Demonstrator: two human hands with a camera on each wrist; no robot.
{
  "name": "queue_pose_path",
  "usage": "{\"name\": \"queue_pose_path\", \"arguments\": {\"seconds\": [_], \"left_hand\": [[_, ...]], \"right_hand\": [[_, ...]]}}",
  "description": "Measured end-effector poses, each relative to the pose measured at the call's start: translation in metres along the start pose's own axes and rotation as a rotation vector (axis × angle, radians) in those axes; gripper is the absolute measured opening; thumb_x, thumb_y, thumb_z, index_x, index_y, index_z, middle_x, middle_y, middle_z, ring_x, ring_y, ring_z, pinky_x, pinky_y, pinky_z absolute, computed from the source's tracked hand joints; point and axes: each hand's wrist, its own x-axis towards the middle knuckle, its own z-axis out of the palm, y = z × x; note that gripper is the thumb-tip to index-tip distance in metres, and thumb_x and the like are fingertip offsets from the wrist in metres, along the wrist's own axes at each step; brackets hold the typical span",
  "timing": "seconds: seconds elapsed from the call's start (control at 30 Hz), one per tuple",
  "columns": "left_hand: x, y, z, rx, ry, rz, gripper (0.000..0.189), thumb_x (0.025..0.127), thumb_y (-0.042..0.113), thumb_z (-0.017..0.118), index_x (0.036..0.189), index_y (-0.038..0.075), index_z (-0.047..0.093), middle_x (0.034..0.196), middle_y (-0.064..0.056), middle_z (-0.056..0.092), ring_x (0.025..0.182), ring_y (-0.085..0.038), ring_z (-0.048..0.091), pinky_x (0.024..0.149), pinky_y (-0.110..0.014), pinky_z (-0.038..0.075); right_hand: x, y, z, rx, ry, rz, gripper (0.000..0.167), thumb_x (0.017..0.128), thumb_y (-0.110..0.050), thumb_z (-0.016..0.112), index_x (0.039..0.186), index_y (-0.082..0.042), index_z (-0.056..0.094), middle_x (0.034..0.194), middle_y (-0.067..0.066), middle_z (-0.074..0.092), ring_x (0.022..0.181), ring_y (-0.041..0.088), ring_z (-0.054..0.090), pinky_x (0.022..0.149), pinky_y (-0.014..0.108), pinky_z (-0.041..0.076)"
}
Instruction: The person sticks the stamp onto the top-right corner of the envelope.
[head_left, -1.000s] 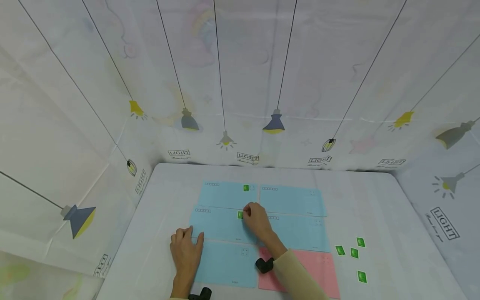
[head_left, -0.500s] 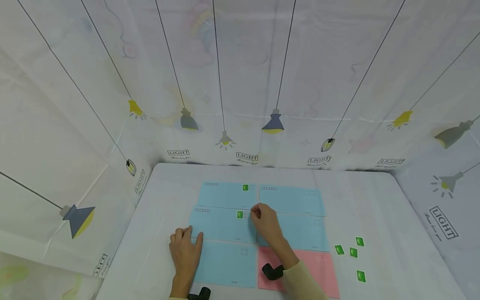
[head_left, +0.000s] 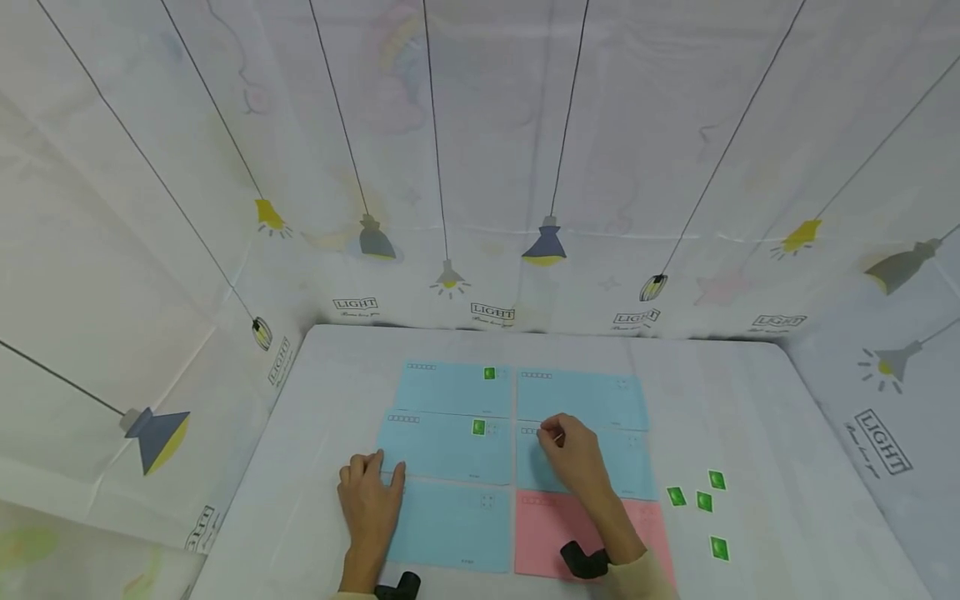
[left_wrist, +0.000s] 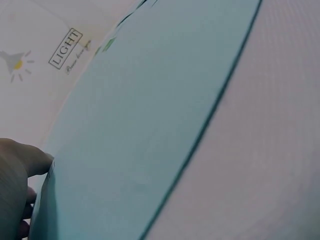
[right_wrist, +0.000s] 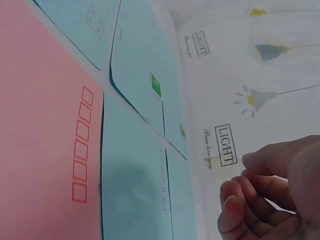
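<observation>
My left hand (head_left: 369,504) rests at the left edges of the middle-left blue envelope (head_left: 427,458) and the bottom-left blue envelope (head_left: 450,533). In the left wrist view its thumb (left_wrist: 37,159) touches the envelope's edge. My right hand (head_left: 577,454) is over the middle-right blue envelope (head_left: 630,467), its fingers loosely curled. Nothing shows between its thumb and fingers (right_wrist: 232,212) in the right wrist view. A green stamp (head_left: 478,427) lies near the right end of the middle-left envelope. Another green stamp (head_left: 489,373) is on the top-left blue envelope (head_left: 442,396).
A top-right blue envelope (head_left: 585,400) and a pink envelope (head_left: 547,542) complete two columns on the white table (head_left: 742,400). Several loose green stamps (head_left: 704,502) lie right of them. Behind the table hangs a white cloth (head_left: 487,167) printed with lamps.
My right hand has moved right, away from the stamp on the middle-left envelope, to over the middle-right envelope. That stamp now shows whole. My left hand has stayed in place.
</observation>
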Motion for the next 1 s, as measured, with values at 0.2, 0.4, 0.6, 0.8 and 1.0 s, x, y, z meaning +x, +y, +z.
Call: {"name": "queue_pose_path", "arguments": {"seconds": [0.2, 0.4, 0.6, 0.8, 1.0], "left_hand": [[-0.001, -0.001, 0.001, 0.005, 0.009, 0.004, 0.047, 0.079, 0.022, 0.083, 0.113, -0.008, 0.071, 0.099, -0.018, 0.062, 0.086, -0.03, 0.05, 0.073, -0.04, 0.039], [-0.002, -0.003, 0.001, 0.0, 0.004, 0.006, 0.047, 0.08, 0.023, 0.084, 0.114, -0.007, 0.071, 0.1, -0.018, 0.062, 0.087, -0.031, 0.051, 0.074, -0.04, 0.039], [0.0, -0.002, 0.0, 0.002, 0.018, 0.012, 0.048, 0.08, 0.023, 0.083, 0.114, -0.008, 0.071, 0.1, -0.019, 0.062, 0.086, -0.031, 0.05, 0.073, -0.04, 0.039], [0.0, -0.002, 0.002, -0.001, 0.016, 0.016, 0.048, 0.081, 0.023, 0.082, 0.115, -0.008, 0.07, 0.1, -0.019, 0.062, 0.087, -0.031, 0.05, 0.073, -0.04, 0.039], [-0.002, -0.004, 0.003, -0.002, 0.018, 0.02, 0.047, 0.081, 0.023, 0.082, 0.115, -0.008, 0.07, 0.101, -0.019, 0.062, 0.088, -0.031, 0.049, 0.074, -0.04, 0.038]], "right_hand": [[-0.006, 0.015, -0.022, 0.003, 0.024, 0.049, 0.01, 0.094, -0.016, 0.068, 0.101, -0.008, 0.07, 0.088, 0.004, 0.068, 0.075, 0.012, 0.058, 0.064, 0.022, 0.049], [-0.014, 0.034, -0.042, -0.047, 0.073, 0.101, 0.013, 0.095, -0.014, 0.067, 0.103, -0.005, 0.071, 0.088, 0.007, 0.069, 0.077, 0.014, 0.06, 0.063, 0.022, 0.049], [-0.026, 0.058, -0.064, -0.11, 0.116, 0.158, 0.018, 0.095, -0.014, 0.066, 0.106, -0.001, 0.07, 0.09, 0.01, 0.07, 0.08, 0.02, 0.065, 0.062, 0.023, 0.048], [-0.037, 0.087, -0.083, -0.173, 0.079, 0.305, 0.028, 0.094, -0.015, 0.063, 0.113, 0.006, 0.066, 0.095, 0.018, 0.067, 0.084, 0.027, 0.064, 0.061, 0.03, 0.049], [-0.046, 0.116, -0.097, -0.223, 0.024, 0.446, 0.038, 0.093, -0.016, 0.061, 0.119, 0.012, 0.06, 0.105, 0.029, 0.064, 0.089, 0.036, 0.065, 0.065, 0.041, 0.053]]}}
